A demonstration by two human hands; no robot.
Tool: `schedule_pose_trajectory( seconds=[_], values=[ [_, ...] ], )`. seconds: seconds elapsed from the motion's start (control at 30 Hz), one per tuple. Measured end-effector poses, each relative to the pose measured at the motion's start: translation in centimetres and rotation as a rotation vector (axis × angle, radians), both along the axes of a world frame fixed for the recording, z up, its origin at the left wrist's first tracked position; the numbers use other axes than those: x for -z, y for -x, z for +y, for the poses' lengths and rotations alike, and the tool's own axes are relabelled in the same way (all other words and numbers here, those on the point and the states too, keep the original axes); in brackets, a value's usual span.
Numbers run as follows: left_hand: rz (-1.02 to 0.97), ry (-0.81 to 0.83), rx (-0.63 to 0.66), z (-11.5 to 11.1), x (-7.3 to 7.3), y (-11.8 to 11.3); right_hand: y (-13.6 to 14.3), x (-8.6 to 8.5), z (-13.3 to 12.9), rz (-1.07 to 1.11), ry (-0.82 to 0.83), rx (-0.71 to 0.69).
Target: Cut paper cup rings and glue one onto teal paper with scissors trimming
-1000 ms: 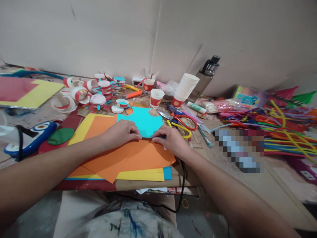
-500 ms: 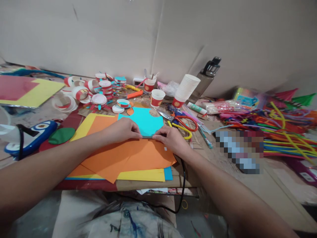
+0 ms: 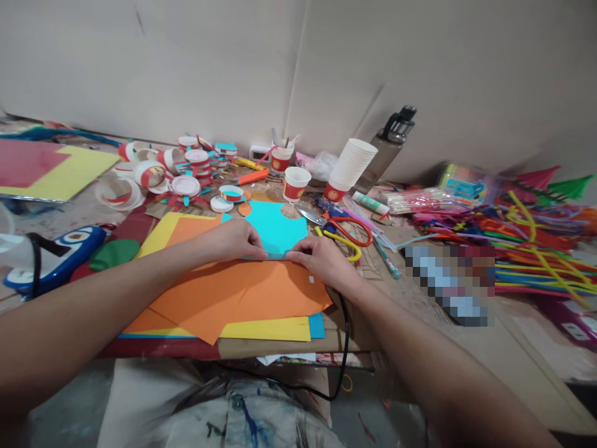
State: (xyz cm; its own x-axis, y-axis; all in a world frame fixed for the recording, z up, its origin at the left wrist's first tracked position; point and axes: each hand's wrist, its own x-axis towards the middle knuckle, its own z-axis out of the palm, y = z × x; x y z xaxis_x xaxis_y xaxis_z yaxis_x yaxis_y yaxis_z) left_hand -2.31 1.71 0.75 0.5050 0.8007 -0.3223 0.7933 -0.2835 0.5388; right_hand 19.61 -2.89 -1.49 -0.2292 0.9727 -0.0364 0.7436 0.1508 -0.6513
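A turquoise sheet of paper with rounded notches cut from its far side lies over the orange paper. Along its near edge runs a narrow folded strip. My left hand pinches that edge at its middle, thumb and fingertips together. Close by on the right, my right hand pinches the same edge, its fingertips a short gap from the left ones. Yellow paper shows beneath the orange. Just beyond my right hand lie scissors with red handles and a yellow-handled pair.
White-and-red paper cups, a leaning cup stack and a bottle stand at the back. Cut cup pieces crowd the left, near a blue glue gun. Pipe cleaners heap on the right. A black cable hangs off the front edge.
Both hands stay at the turquoise paper's near edge, with only slight finger movement. The folded strip there looks a little flatter. Everything else has stayed in place.
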Motion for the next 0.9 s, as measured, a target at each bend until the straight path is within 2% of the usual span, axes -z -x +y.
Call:
schedule_pose_trajectory(
  seconds=[0.27, 0.73, 0.9],
  values=[
    [-0.013, -0.004, -0.008, 0.2, 0.3, 0.0, 0.6, -0.6, 0.1, -0.029, 0.090, 0.057],
    [-0.082, 0.011, 0.002, 0.8, 1.5, 0.0, -0.1, 0.3, 0.3, 0.011, 0.037, -0.009],
    [-0.108, 0.008, -0.005, 0.6, 0.8, 0.4, -0.1, 0.2, 0.2, 0.030, 0.044, -0.023]
  ],
)
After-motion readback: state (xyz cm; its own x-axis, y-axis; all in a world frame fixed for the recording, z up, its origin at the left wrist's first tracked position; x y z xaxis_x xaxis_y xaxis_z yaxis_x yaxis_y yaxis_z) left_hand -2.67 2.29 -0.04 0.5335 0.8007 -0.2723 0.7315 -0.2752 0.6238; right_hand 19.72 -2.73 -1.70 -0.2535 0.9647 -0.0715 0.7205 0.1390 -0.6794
